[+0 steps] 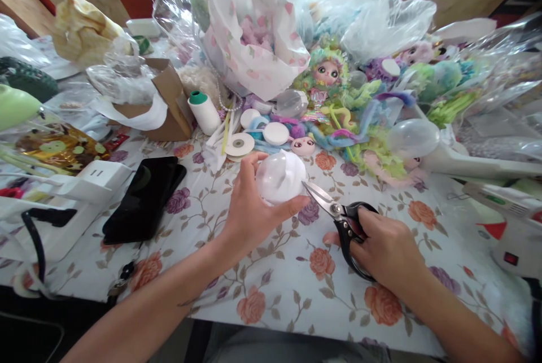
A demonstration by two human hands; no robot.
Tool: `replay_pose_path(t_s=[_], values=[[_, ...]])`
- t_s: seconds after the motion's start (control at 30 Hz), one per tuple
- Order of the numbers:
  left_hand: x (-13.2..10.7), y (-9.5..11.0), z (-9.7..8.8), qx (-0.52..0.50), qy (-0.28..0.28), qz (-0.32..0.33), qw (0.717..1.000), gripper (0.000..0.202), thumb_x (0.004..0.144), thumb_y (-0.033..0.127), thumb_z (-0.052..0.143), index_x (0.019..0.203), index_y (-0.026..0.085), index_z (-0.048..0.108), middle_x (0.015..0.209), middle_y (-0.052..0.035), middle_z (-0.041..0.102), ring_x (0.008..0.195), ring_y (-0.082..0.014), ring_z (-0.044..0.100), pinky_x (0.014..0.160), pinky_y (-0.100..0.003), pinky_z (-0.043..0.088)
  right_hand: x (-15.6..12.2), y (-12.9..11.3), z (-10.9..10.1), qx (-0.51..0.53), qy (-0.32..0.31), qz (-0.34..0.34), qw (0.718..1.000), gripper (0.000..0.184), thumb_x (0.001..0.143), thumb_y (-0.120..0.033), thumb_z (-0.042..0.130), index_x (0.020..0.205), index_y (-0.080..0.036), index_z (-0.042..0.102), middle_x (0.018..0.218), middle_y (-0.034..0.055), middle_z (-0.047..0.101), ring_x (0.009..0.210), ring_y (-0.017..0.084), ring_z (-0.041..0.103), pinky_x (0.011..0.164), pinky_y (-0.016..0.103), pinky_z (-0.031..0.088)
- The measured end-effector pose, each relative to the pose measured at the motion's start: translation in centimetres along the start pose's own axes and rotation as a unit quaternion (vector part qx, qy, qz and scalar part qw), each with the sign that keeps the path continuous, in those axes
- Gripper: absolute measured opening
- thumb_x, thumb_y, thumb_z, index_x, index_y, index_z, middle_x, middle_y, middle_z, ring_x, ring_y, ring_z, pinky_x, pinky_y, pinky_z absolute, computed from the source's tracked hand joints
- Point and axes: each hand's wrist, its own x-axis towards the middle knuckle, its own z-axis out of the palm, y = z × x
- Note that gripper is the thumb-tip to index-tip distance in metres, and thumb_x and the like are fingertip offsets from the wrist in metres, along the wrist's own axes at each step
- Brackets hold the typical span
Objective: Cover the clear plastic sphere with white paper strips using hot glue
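Note:
My left hand is wrapped around a clear plastic ball with white material on or in its right side; I cannot tell which. In my right hand is a pair of scissors with black handles, its fingers through and around them. The blades point up and left, slightly parted, with their tips at the ball's right edge. Just beyond the ball lie a doll's face piece, a white disc and a ribbon spool.
A pile of dolls, coloured yarn and plastic bags fills the back. Left of it stand a thread cone and a cardboard box. Dark phones and a power strip lie left. A white device stands right.

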Motion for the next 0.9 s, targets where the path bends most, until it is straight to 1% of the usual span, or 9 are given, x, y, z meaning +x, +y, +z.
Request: replay_pose_path(t_s=[0.13, 0.3, 0.47, 0.57, 0.7, 0.9], values=[[0.02, -0.15, 0.09, 0.006, 0.007, 0.007, 1.0, 0.081, 0.062, 0.058, 0.083, 0.125, 0.031, 0.038, 0.127, -0.0072, 0.05, 0.113, -0.0295, 0.055, 0.09, -0.045, 0.047, 0.04, -0.09, -0.05, 0.004, 0.001, 0.001, 1.0, 0.027, 0.073, -0.018, 0.045, 0.07, -0.027, 0.02, 0.045, -0.0048, 0.042, 0.036, 0.013, 0.042, 0.04, 0.025, 0.03], [-0.01, -0.28, 0.29, 0.005, 0.022, 0.013, 1.0, 0.084, 0.06, 0.057, 0.085, 0.125, 0.031, 0.038, 0.127, -0.0075, 0.051, 0.113, -0.0298, 0.055, 0.094, -0.047, 0.046, 0.09, 0.0, -0.12, -0.001, 0.015, -0.008, 1.0, 0.026, 0.075, -0.018, 0.046, 0.069, -0.028, 0.022, 0.044, -0.0047, 0.043, 0.035, 0.013, 0.043, 0.04, 0.025, 0.029], [-0.27, 0.03, 0.48, -0.001, 0.026, 0.002, 1.0, 0.084, 0.06, 0.057, 0.084, 0.124, 0.03, 0.037, 0.127, -0.0088, 0.049, 0.116, -0.0311, 0.053, 0.092, -0.047, 0.046, -0.11, 0.08, -0.04, -0.003, 0.018, -0.012, 1.0, 0.024, 0.074, -0.018, 0.047, 0.066, -0.027, 0.026, 0.044, -0.0043, 0.045, 0.037, 0.013, 0.044, 0.042, 0.024, 0.029], [-0.42, 0.22, 0.54, -0.005, 0.025, -0.007, 1.0, 0.084, 0.06, 0.058, 0.084, 0.123, 0.03, 0.037, 0.129, -0.0087, 0.048, 0.118, -0.0319, 0.053, 0.092, -0.047, 0.046, -0.2, 0.01, -0.01, -0.02, 0.031, -0.019, 0.999, 0.024, 0.075, -0.017, 0.046, 0.064, -0.028, 0.027, 0.043, -0.0036, 0.045, 0.036, 0.013, 0.045, 0.042, 0.025, 0.029], [-0.52, 0.3, 0.54, -0.005, 0.028, -0.004, 1.0, 0.083, 0.06, 0.058, 0.084, 0.123, 0.03, 0.037, 0.129, -0.0078, 0.048, 0.116, -0.0307, 0.054, 0.092, -0.047, 0.046, -0.28, -0.02, -0.05, -0.045, 0.046, -0.024, 0.998, 0.024, 0.077, -0.018, 0.046, 0.063, -0.028, 0.028, 0.043, -0.0027, 0.046, 0.036, 0.014, 0.048, 0.042, 0.027, 0.031], [-0.72, 0.35, 0.49, -0.002, 0.031, -0.003, 1.0, 0.083, 0.059, 0.058, 0.084, 0.122, 0.03, 0.038, 0.128, -0.0075, 0.048, 0.118, -0.0313, 0.054, 0.092, -0.046, 0.046, -0.14, 0.12, -0.12, -0.042, 0.065, -0.039, 0.996, 0.025, 0.08, -0.017, 0.045, 0.062, -0.027, 0.031, 0.043, -0.0036, 0.045, 0.036, 0.013, 0.047, 0.042, 0.025, 0.032]])
